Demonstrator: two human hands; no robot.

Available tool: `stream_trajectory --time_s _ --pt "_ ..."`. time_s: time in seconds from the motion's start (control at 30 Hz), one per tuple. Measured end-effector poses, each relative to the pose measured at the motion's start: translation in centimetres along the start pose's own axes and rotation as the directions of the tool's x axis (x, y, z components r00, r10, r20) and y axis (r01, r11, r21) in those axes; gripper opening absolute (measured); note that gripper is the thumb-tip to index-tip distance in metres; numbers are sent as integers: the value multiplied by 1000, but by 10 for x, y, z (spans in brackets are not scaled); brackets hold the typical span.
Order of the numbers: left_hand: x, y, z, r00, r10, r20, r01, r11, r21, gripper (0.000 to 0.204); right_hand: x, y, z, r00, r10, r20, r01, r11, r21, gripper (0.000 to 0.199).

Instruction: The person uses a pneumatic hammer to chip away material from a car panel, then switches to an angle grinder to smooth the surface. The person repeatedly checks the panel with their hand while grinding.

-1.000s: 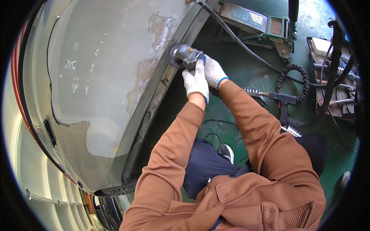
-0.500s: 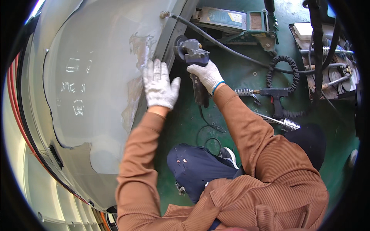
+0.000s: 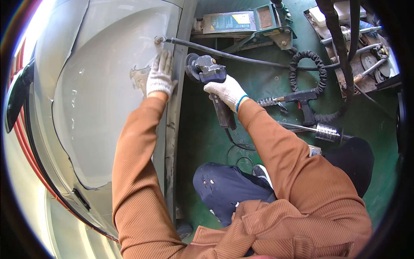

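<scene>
My left hand [image 3: 160,74], in a white knit glove, lies flat on a pale grey car body panel [image 3: 108,108], fingers stretched out toward the far end. Beside its thumb side, a sanded patch [image 3: 140,78] with bare, uneven edges shows on the panel. In its own white glove, my right hand [image 3: 228,92] grips an angle grinder [image 3: 213,72] by the body. The grinder's round disc [image 3: 192,67] points toward the panel edge and stands apart from my left hand. Its dark handle and cord hang below my grip.
A dark cable [image 3: 241,58] runs from a clamp [image 3: 159,39] on the panel across to the right. A pulling gun [image 3: 304,101] with a coiled hose and a slide hammer [image 3: 325,132] lie on the green floor. Further off are a jack-like green stand [image 3: 269,26] and a tool tray [image 3: 340,88].
My left hand has slid farther up the panel, away from me. My head view has shifted, so the panel and tools sit differently; the grinder stays in my right hand.
</scene>
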State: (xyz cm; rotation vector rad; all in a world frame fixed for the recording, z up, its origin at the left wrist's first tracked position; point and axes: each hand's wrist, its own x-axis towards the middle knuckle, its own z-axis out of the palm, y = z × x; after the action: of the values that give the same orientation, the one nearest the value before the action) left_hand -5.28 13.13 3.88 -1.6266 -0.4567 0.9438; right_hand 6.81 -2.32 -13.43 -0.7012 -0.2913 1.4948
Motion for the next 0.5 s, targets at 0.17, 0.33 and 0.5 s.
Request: stream_trajectory --time_s 0.17,0.33,0.5 --pt "-101 26 60 997 76 3 -76 996 49 106 17 9 11 999 2 48 0 999 -38 35" --pt "-183 84 17 912 -32 408 316 687 -654 102 23 45 40 984 -122 127 157 934 -322 56" --pt "-162 147 8 775 -11 631 284 -887 -364 74 23 75 82 961 -136 239 236 854 -463 61"
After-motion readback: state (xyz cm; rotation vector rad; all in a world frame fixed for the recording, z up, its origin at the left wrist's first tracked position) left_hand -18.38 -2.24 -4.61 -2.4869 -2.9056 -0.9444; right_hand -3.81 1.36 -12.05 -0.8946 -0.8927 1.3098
